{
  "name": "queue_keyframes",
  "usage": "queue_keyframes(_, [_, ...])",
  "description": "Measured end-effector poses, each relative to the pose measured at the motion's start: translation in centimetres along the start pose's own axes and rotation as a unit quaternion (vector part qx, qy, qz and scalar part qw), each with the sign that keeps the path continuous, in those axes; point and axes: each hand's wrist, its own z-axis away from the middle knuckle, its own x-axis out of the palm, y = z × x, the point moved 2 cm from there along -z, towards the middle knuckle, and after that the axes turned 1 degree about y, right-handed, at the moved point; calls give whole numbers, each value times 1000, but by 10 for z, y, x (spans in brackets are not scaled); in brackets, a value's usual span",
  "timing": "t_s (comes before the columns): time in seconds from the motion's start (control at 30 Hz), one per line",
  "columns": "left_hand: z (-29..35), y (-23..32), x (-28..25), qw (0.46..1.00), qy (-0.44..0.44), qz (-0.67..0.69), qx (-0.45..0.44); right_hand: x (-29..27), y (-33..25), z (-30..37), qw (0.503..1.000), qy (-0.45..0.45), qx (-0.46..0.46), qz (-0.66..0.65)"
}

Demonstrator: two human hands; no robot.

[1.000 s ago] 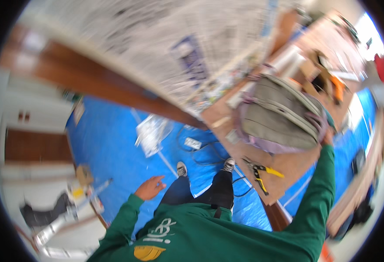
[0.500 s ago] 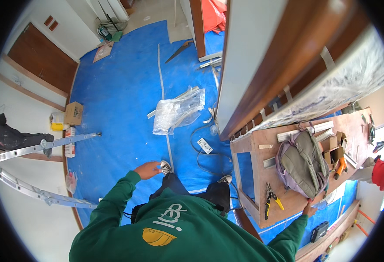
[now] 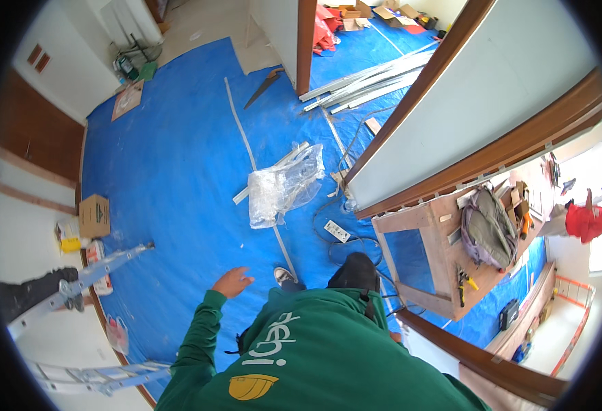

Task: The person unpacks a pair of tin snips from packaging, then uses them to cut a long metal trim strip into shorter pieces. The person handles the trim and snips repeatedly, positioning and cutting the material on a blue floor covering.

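My left hand [image 3: 232,281] hangs over the blue floor sheet [image 3: 177,192], holding nothing, its fingers a little apart. Only a sliver of my right hand [image 3: 396,337] shows beside my green sweatshirt; its fingers are hidden. Ahead on the sheet, clear crumpled plastic wrap [image 3: 266,196] lies over some pale strips. A white power strip [image 3: 336,231] with a dark cable is on the floor close to my foot. To the right, a wooden workbench [image 3: 444,301] carries a grey backpack [image 3: 489,229], yellow-and-black snips [image 3: 462,284] and an orange tool [image 3: 526,225].
A metal ladder [image 3: 102,270] stands at left near cardboard boxes [image 3: 94,216]. A handsaw [image 3: 263,89] lies farther ahead. Long metal profiles [image 3: 383,79] cross the doorway, bounded by a brown frame [image 3: 420,89]. At far right is another person in red [image 3: 583,222].
My view has shifted left and forward, revealing more of the doorway room. My right hand has left the bench edge near the backpack and come back beside my body. My left hand stays empty.
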Motion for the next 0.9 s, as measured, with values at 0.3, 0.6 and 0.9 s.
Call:
queue_keyframes(0.3, [-60,286,-132,918,-104,43,379,-28,-255,11,982,3,-183,41])
queue_keyframes(0.6, [7,484,-312,619,23,163,768,37,-463,-150,974,-177,55,-128])
queue_keyframes(0.9, [-141,476,-463,728,-8,169,664,106,-688,-147,936,-244,-138,-212])
